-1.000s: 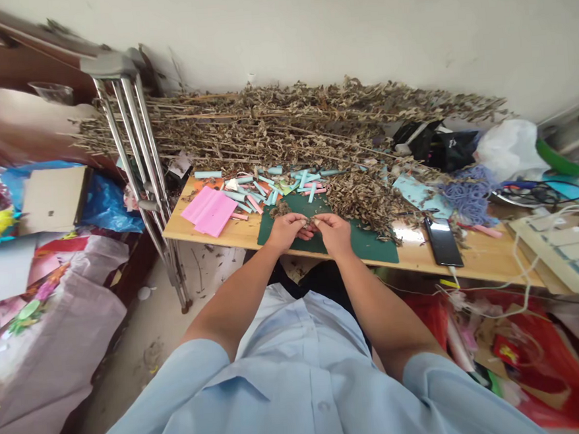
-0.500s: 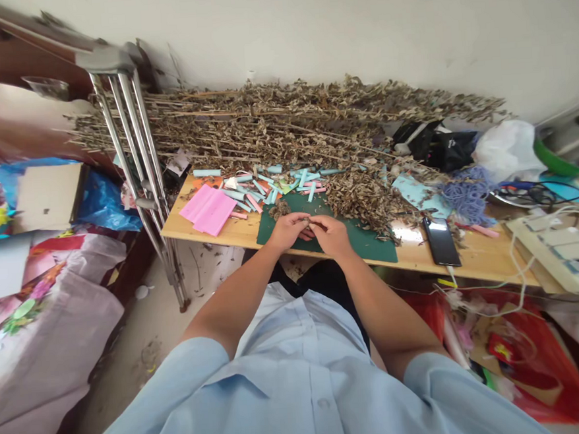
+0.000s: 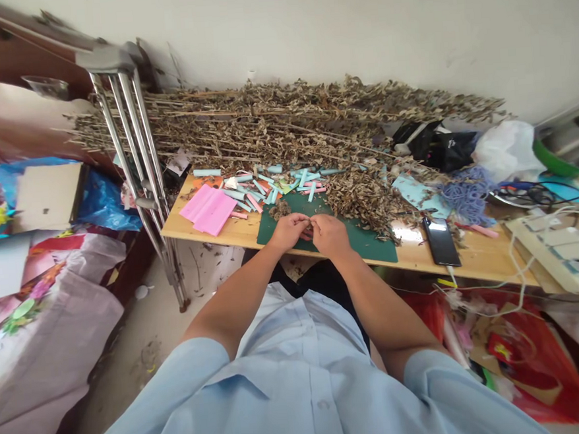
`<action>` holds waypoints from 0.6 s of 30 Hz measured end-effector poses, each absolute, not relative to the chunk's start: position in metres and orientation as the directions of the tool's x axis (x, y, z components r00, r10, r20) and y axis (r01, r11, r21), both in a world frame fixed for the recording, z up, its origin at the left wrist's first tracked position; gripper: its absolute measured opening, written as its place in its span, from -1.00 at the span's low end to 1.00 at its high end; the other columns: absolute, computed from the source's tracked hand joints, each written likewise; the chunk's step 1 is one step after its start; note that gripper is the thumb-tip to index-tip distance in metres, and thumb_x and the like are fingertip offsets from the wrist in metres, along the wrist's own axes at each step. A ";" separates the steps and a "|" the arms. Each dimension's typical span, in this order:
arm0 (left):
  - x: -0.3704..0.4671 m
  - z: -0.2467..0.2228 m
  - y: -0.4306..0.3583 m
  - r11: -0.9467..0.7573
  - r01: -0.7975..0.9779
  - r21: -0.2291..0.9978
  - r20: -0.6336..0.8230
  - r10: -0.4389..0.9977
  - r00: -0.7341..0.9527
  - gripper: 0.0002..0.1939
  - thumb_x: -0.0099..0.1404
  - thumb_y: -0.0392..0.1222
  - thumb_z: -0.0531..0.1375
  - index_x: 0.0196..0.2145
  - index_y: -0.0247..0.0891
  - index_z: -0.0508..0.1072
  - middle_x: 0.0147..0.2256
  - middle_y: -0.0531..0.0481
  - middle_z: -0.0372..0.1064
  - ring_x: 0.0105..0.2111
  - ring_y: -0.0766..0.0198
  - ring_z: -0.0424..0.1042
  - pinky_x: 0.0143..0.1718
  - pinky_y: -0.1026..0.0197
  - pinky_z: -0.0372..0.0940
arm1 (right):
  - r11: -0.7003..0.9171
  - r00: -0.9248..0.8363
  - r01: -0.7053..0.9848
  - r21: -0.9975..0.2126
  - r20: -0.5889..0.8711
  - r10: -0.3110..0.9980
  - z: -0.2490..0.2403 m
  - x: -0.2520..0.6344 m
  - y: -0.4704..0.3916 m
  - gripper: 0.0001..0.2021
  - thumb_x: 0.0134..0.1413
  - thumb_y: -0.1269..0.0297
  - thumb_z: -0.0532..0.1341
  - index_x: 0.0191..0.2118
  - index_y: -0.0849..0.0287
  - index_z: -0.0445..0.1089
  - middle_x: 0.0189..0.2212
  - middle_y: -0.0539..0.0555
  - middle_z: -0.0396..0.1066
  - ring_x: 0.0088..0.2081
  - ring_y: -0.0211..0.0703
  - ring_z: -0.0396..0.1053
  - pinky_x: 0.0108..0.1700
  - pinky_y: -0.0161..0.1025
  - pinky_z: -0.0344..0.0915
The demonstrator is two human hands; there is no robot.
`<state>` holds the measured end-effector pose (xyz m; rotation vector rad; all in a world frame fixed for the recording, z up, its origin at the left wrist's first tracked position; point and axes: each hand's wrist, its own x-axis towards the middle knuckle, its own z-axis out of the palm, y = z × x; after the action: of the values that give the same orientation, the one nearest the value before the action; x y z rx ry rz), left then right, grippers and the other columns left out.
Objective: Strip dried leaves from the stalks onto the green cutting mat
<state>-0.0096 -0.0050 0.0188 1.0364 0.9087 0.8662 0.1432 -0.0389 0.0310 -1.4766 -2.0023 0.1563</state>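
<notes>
My left hand [image 3: 290, 233] and my right hand [image 3: 331, 234] meet over the front of a green cutting mat [image 3: 371, 245]. Their fingertips are pinched together on a small brownish bit of dried leaves, mostly hidden by the fingers. Just beyond my left hand lies a little crumbled clump [image 3: 280, 209] of the same stuff. A larger heap of dried leaves [image 3: 362, 202] covers the mat's right part. Behind the hands are scattered several blue and pink paper rolls [image 3: 303, 177]. Folded pink paper sheets [image 3: 208, 209] rest to the left.
Long dried plant stalks [image 3: 263, 123] run along the wall at the back. Metal crutches [image 3: 138, 141] lean at the table's left end. On the right are a phone [image 3: 440, 241] with a cable, blue-purple yarn [image 3: 468, 194] and a white power strip [image 3: 559, 251].
My right hand has turned slightly and its fingers have closed in tighter against the left fingertips. Everything else on the table stays where it was.
</notes>
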 end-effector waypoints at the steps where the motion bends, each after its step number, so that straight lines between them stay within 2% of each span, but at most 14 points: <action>1: -0.010 0.019 -0.005 0.280 -0.158 0.947 -0.205 0.905 0.373 -0.81 0.27 -0.21 0.28 -0.22 -0.41 0.46 -0.48 0.00 0.49 -0.50 0.33 0.50 -0.42 0.25 0.47 | 0.344 -0.136 0.800 -0.491 0.410 0.902 0.031 0.142 -0.039 -0.79 0.20 0.40 0.07 -0.21 0.17 0.47 -0.29 0.18 0.53 -0.22 -0.01 0.44 -0.09 -0.13 0.34; 4: -0.010 0.019 -0.006 0.310 -0.183 0.933 -0.221 0.894 0.390 -0.83 0.30 -0.24 0.24 -0.21 -0.41 0.43 -0.50 0.00 0.48 -0.53 0.32 0.50 -0.42 0.23 0.47 | 0.253 0.003 0.696 -0.672 0.355 0.935 0.029 0.139 -0.040 -0.80 0.19 0.33 0.09 -0.25 0.15 0.47 -0.31 0.13 0.54 -0.26 -0.05 0.45 -0.13 -0.14 0.37; 8: -0.012 0.016 -0.005 0.330 -0.226 0.916 -0.222 0.890 0.399 -0.84 0.31 -0.24 0.23 -0.20 -0.40 0.39 -0.46 -0.05 0.51 -0.52 0.29 0.52 -0.43 0.23 0.46 | 0.112 0.160 0.411 -0.905 0.193 0.968 0.024 0.137 -0.036 -0.83 0.11 0.22 0.17 -0.29 0.14 0.47 -0.39 0.06 0.54 -0.34 -0.09 0.48 -0.19 -0.15 0.42; 12: -0.012 0.014 -0.004 0.298 -0.249 0.922 -0.180 0.896 0.407 -0.79 0.31 -0.19 0.24 -0.19 -0.37 0.36 -0.42 -0.06 0.51 -0.49 0.27 0.55 -0.41 0.23 0.46 | 0.019 0.282 0.180 -0.984 0.070 0.957 0.019 0.136 -0.031 -0.80 0.04 0.16 0.24 -0.27 0.16 0.48 -0.46 0.04 0.53 -0.40 -0.08 0.50 -0.25 -0.13 0.46; 15: -0.011 0.014 -0.005 0.280 -0.249 0.927 -0.154 0.890 0.429 -0.75 0.31 -0.19 0.24 -0.13 -0.37 0.33 -0.42 -0.04 0.50 -0.49 0.26 0.55 -0.41 0.23 0.47 | 0.035 0.310 0.232 -0.972 0.108 0.945 0.019 0.134 -0.031 -0.79 0.06 0.15 0.24 -0.26 0.17 0.51 -0.43 0.06 0.54 -0.41 -0.09 0.49 -0.27 -0.13 0.46; 18: -0.011 0.014 -0.004 0.291 -0.242 0.926 -0.163 0.883 0.439 -0.65 0.32 -0.25 0.21 0.02 -0.37 0.28 -0.45 0.01 0.48 -0.49 0.26 0.54 -0.41 0.22 0.47 | 0.120 0.217 0.453 -0.883 0.239 0.946 0.021 0.135 -0.034 -0.79 0.15 0.18 0.20 -0.24 0.16 0.53 -0.35 0.09 0.57 -0.34 -0.07 0.50 -0.18 -0.12 0.45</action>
<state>-0.0111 -0.0042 0.0139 0.9932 0.7896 0.8639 0.1353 -0.0338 0.0212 -1.4919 -1.3920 0.6222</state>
